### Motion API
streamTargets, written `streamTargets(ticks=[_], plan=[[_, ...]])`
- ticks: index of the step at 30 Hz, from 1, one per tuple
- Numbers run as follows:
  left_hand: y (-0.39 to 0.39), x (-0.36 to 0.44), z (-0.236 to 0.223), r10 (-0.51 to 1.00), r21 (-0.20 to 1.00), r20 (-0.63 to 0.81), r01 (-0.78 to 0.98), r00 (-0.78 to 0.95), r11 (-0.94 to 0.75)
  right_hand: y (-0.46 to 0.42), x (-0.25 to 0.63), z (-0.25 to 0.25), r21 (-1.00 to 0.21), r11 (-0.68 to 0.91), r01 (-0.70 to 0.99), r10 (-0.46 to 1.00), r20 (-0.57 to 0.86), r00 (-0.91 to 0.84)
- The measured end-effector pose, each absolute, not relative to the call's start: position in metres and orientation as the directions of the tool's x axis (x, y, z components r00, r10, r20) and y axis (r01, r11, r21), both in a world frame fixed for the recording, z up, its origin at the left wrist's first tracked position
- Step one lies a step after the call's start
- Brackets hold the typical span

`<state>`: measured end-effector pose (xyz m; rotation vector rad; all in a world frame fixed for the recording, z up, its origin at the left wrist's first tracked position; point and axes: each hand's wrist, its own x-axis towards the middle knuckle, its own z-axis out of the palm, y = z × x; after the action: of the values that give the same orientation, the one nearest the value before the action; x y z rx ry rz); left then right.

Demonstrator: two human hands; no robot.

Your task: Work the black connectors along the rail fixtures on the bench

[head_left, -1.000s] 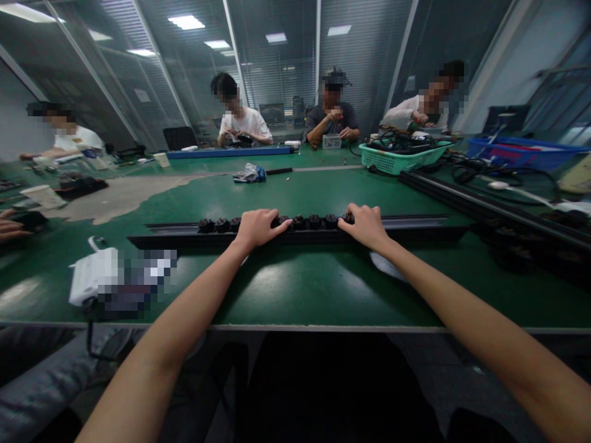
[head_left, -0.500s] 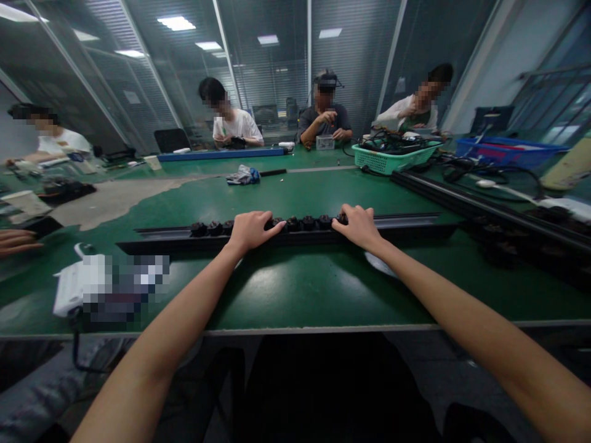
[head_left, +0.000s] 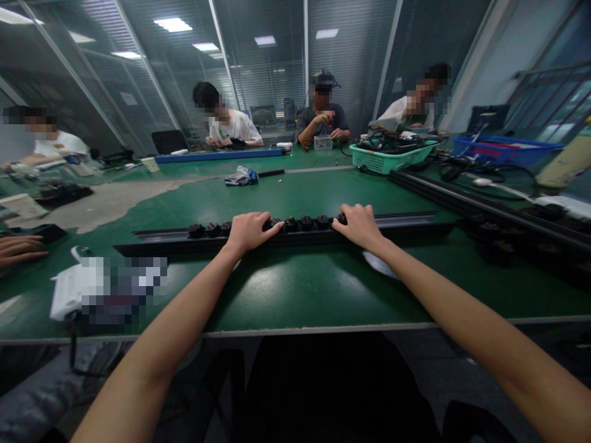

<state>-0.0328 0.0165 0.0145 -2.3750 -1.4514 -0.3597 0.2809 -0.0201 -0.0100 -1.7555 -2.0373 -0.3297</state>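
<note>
Right now both bare hands rest on a long black rail point(head_left: 286, 243) lying crosswise on the green bench point(head_left: 295, 289), set back from its near edge. A tight row of small dark round parts point(head_left: 305, 223) sits along the rail. The left hand point(head_left: 252, 232) covers part of the row, while the right hand point(head_left: 359, 226) lies at its right end, with several parts showing between them. The left fingers point(head_left: 270, 226) and right fingers point(head_left: 344, 216) curve down onto the parts and touch them, not spread open, though I cannot tell whether they are actually gripping. Further right, a second black rail point(head_left: 503, 221) lies at an angle near a green plastic basket point(head_left: 392, 161) heaped with cables. A blurred white object point(head_left: 106, 289) sits left of the left hand, a co-worker's hand point(head_left: 18, 251) shows at the far-left edge, and a seated person point(head_left: 322, 120) works across the bench.
</note>
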Motion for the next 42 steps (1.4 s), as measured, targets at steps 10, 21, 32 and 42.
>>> streamTargets(ticks=[10,21,32,42], plan=[[0.016,-0.033,0.015,0.811,-0.156,0.374,0.892,0.450,-0.423,-0.024,0.280,-0.004,-0.026,0.143,0.989,0.898,0.424,-0.118],[0.019,-0.033,0.013,0.809,-0.169,0.381,0.894,0.448,-0.416,-0.026,0.294,0.000,-0.040,0.051,0.998,0.928,0.370,-0.033],[0.017,-0.032,0.015,0.815,-0.160,0.374,0.896,0.443,-0.414,-0.026,0.298,-0.005,0.001,0.085,0.996,0.909,0.410,-0.078],[0.018,-0.032,0.014,0.811,-0.162,0.378,0.895,0.446,-0.416,-0.024,0.300,-0.008,0.000,0.102,0.995,0.891,0.445,-0.092]])
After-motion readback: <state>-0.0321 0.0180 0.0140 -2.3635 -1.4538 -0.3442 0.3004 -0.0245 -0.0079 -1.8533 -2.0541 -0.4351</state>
